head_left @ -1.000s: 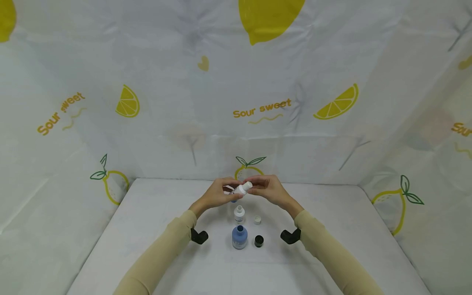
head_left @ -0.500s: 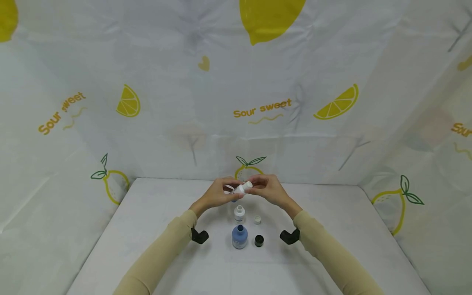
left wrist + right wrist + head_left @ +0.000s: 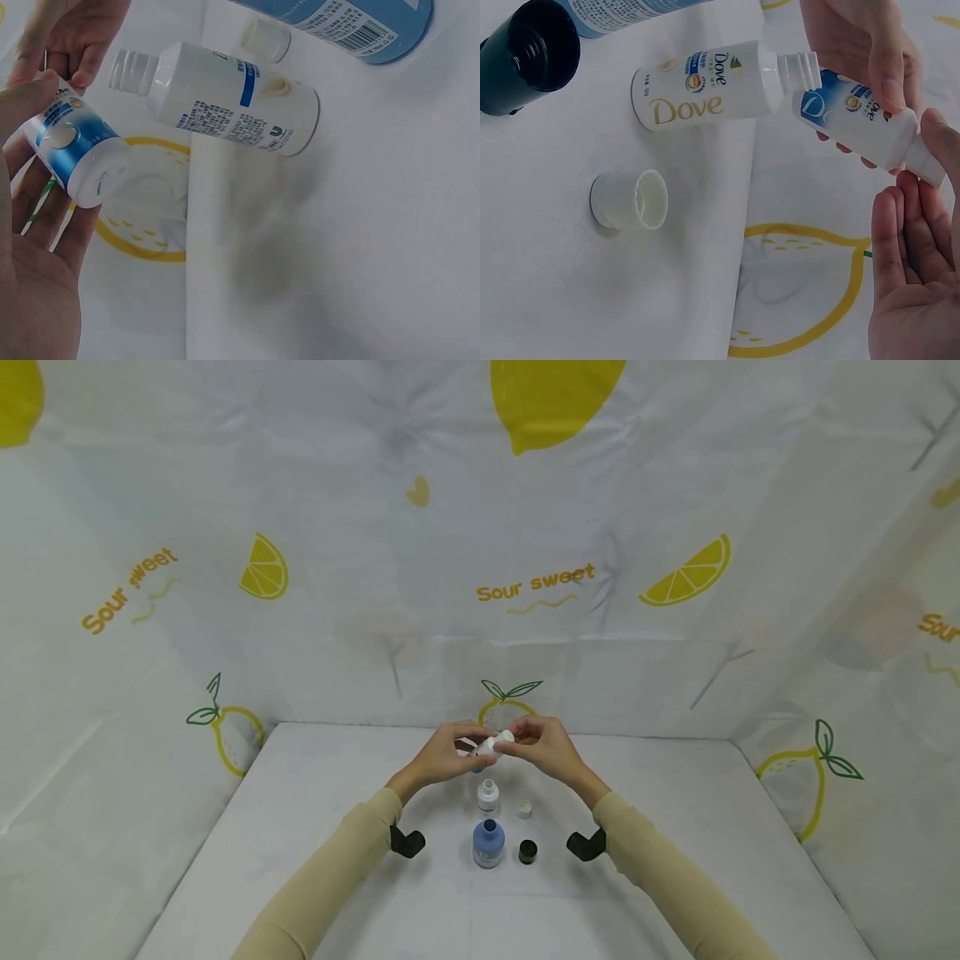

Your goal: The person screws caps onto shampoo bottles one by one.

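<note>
My left hand (image 3: 441, 755) grips a small white-and-blue Dove bottle (image 3: 75, 146) above the far part of the table, tilted with its top toward the right. My right hand (image 3: 553, 750) pinches the white cap (image 3: 925, 162) at that bottle's top between thumb and fingers. In the right wrist view the cap sits against the bottle's shoulder; whether it is loose I cannot tell. Below the hands stands a white Dove bottle (image 3: 487, 797) with a bare threaded neck. Nearer to me is a larger blue bottle (image 3: 488, 847), its mouth uncovered.
A loose white cap (image 3: 524, 809) lies right of the white Dove bottle. Beside the blue bottle is a black cap (image 3: 528, 852). Behind the white table (image 3: 360, 910) hangs a lemon-print cloth (image 3: 337, 635), close beyond both hands.
My right hand's thumb and fingers have shifted round the held bottle's cap. The left hand keeps its grip in nearly the same place. The standing bottles and loose caps stay put.
</note>
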A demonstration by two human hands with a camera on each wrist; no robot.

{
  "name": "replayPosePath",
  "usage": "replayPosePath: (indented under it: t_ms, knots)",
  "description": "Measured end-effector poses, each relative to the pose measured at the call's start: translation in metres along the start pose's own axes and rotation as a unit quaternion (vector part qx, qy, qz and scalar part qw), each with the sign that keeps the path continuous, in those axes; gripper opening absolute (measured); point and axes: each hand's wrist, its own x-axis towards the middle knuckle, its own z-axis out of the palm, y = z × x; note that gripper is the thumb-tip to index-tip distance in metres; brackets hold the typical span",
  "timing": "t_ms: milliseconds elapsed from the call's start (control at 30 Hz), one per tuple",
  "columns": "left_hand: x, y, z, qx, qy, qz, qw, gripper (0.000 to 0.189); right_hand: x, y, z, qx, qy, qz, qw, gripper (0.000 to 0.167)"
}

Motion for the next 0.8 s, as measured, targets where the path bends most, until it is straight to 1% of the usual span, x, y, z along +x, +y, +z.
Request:
replayPosePath:
  t_ms: [433,600,800]
  knots:
    - [0.0023,0.0022,0.0021,0.004,0.001,-0.003,1.0000,0.040,-0.0010,-0.0037,0.0011,-0.030,0.025,0.010,0.9992,0.021]
    - [0.0020,0.0015,0.0017,0.005,0.002,-0.002,1.0000,0.040,-0.0004,-0.0018,0.0011,-0.035,0.019,0.008,0.9992,0.023]
    - [0.0024,-0.0005,0.0025,0.007,-0.001,0.000,1.0000,0.041,-0.0011,-0.0006,0.0006,-0.034,0.013,0.017,0.9992,0.024]
